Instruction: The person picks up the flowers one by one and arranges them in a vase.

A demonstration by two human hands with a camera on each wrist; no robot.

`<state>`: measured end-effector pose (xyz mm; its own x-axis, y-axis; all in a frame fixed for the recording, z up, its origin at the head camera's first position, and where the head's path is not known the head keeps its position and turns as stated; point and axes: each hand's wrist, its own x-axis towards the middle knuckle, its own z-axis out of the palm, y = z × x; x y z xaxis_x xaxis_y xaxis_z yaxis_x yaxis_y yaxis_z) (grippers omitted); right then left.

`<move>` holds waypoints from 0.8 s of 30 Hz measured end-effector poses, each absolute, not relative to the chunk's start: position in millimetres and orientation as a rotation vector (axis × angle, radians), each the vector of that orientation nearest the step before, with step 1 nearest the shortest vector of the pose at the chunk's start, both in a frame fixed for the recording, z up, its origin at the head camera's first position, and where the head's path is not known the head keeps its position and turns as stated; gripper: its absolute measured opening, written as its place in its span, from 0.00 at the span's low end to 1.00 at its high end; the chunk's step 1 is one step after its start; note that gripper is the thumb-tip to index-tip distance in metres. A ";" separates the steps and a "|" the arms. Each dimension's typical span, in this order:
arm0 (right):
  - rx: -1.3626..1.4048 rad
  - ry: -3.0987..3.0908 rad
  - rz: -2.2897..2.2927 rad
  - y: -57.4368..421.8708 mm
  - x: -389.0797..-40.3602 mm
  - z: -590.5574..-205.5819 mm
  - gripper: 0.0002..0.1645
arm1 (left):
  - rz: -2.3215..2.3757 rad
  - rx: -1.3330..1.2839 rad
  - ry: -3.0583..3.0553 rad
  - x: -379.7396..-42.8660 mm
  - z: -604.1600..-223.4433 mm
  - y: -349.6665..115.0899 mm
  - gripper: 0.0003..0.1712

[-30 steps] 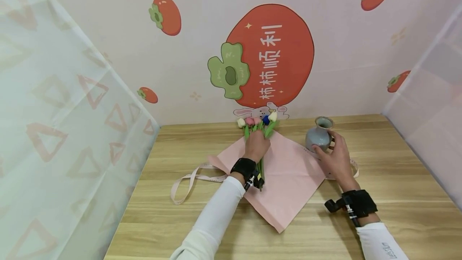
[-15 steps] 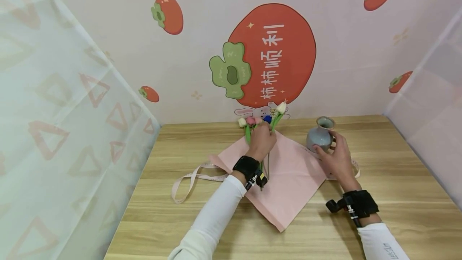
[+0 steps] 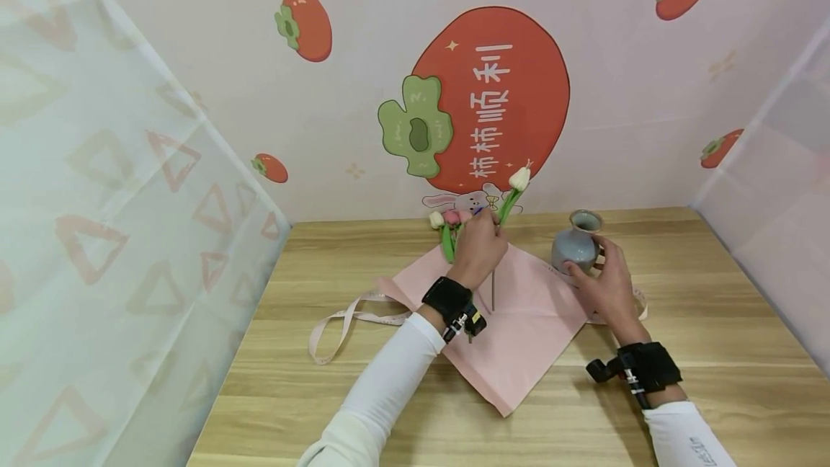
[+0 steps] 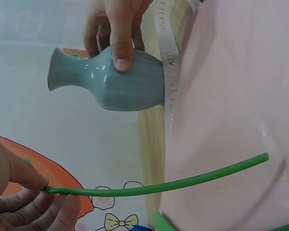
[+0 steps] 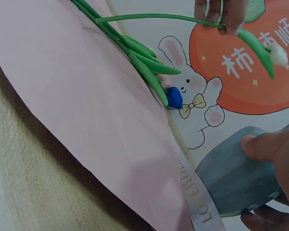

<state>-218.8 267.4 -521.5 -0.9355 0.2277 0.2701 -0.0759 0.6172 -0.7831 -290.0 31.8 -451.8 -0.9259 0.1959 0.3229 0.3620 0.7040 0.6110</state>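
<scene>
The vase [image 3: 572, 249] stood to the right of the left hand [image 3: 480, 243], apart from it, at the back right by the edge of the pink paper [image 3: 525, 330]. Its axis was upright, mouth uppermost. The right hand [image 3: 604, 279] was the nearer, being in contact: thumb on one side of the belly, fingers round the other. The left hand pinched a white tulip [image 3: 510, 206] between thumb and fingers below the leaf; the tulip's long axis slanted, bloom up and away from the person, lower end down over the paper. Whether that end touched the other tulips [image 5: 147, 62] lying there could not be determined. The tulip showed a cream-white bloom, green leaf and thin, slightly bowed green stem. The vase was glossy grey-blue, round-bellied, narrow-necked, with a flared, brownish rim.
</scene>
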 end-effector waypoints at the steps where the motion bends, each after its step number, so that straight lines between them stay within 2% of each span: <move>1: -0.122 -2.500 1.237 267.3 -218.6 -521.4 0.49 | -1.025 -0.452 -2.671 -289.1 -450.3 32.7 0.07; 24: -0.111 -2.514 1.221 269.2 -218.0 -521.3 0.49 | -1.026 -0.594 -2.530 -278.2 -422.9 48.2 0.07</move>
